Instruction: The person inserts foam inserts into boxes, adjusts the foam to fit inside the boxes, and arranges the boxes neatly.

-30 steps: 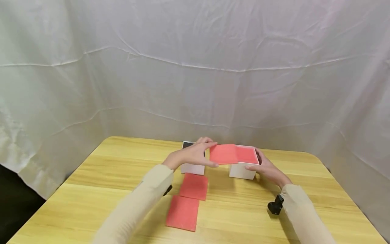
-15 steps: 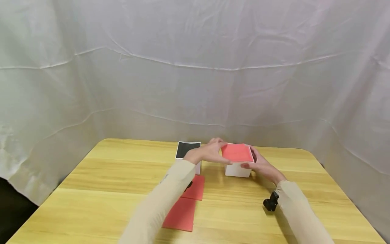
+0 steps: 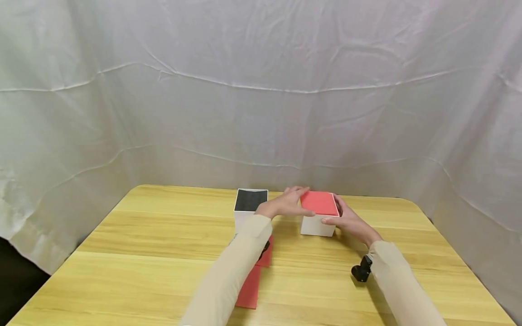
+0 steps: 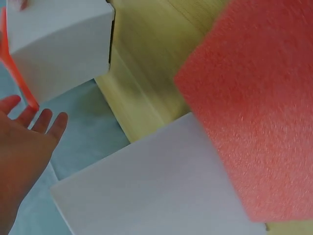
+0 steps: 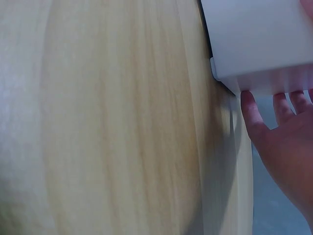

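Toward the surface's far edge, a red foam sheet [image 3: 319, 203] lies atop a white box [image 3: 317, 225]; both hands, left [image 3: 285, 206] and right [image 3: 346, 219], steady it with relaxed fingers. It looks light and soft, best held by its edges.

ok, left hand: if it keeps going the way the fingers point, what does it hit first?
The left hand points right, at the red sheet on the white box. Its fingertips look already at the sheet's left edge, so that comes first; exact contact is unclear.
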